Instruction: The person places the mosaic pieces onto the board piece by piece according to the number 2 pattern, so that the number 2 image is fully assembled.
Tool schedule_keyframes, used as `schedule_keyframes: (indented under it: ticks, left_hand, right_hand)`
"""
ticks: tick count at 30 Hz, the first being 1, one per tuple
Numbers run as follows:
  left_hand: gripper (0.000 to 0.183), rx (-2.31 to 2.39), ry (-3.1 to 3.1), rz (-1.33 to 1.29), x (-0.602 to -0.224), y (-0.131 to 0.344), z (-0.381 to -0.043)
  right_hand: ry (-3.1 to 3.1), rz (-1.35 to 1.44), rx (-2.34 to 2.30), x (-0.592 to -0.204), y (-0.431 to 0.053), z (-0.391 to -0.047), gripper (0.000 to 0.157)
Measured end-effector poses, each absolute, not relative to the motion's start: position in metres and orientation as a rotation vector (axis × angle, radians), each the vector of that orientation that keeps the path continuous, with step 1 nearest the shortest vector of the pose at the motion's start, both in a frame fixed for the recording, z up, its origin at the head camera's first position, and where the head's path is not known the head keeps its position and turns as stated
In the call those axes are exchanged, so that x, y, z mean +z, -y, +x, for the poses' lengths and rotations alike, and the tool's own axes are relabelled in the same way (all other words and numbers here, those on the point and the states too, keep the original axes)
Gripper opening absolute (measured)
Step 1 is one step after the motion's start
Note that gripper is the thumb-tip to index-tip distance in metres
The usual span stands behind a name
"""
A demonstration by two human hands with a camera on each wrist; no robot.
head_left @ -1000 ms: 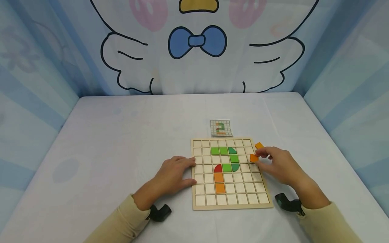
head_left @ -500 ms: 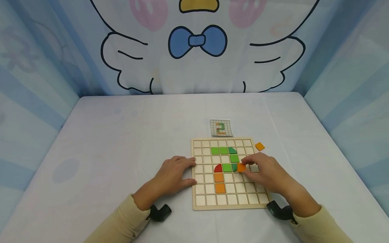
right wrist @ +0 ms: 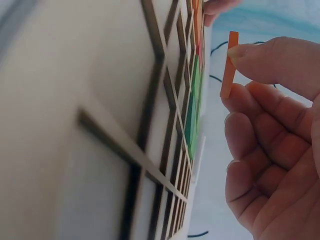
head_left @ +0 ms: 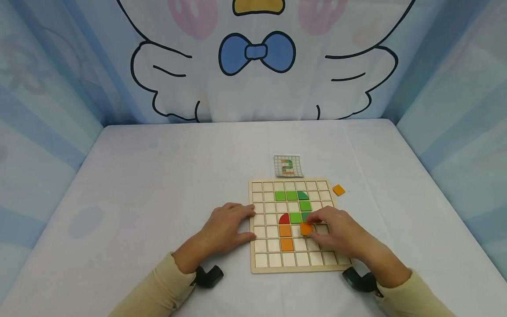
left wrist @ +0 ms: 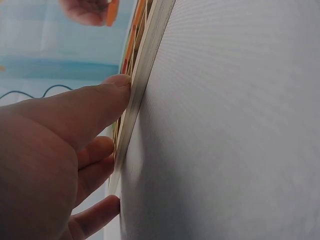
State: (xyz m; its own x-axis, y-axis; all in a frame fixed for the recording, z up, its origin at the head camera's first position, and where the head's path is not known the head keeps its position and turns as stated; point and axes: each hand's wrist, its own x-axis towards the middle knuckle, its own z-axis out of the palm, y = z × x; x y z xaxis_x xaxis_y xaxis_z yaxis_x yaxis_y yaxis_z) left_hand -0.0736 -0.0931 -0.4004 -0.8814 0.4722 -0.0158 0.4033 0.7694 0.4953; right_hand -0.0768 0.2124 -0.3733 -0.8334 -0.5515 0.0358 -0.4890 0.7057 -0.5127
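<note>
My right hand (head_left: 342,231) pinches an orange square tile (right wrist: 229,65) between thumb and fingers, held above the lower middle cells of a wooden grid board (head_left: 303,269). The left hand (head_left: 225,226) rests against the board's left edge, its fingers fairly straight; in the left wrist view its thumb (left wrist: 100,102) touches the rim. Set in the board are green squares (head_left: 295,218), a dark green rounded piece (head_left: 303,195), a red quarter-round piece (head_left: 284,219) and two orange squares (head_left: 287,244). Another dark green piece is partly covered by the right hand.
A small printed pattern card (head_left: 288,166) lies just beyond the board's back edge. One loose orange tile (head_left: 338,190) is on the white tablecloth (head_left: 178,167) by the board's back right corner. A patterned curtain (head_left: 257,97) stands behind the table.
My right hand has carried the orange tile from beyond the board's right edge leftward and nearer, over the lower middle cells. The left hand has stayed in place.
</note>
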Motion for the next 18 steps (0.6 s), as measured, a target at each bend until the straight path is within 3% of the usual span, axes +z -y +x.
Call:
schedule_keyframes:
  ticks: [18]
  left_hand:
    - [0.053, 0.742, -2.827, 0.706, -0.4030, 0.0933, -0.0736]
  right_hand:
    - [-2.748, -0.930, -0.636, -0.3820, -0.2045, -0.0664, 0.017]
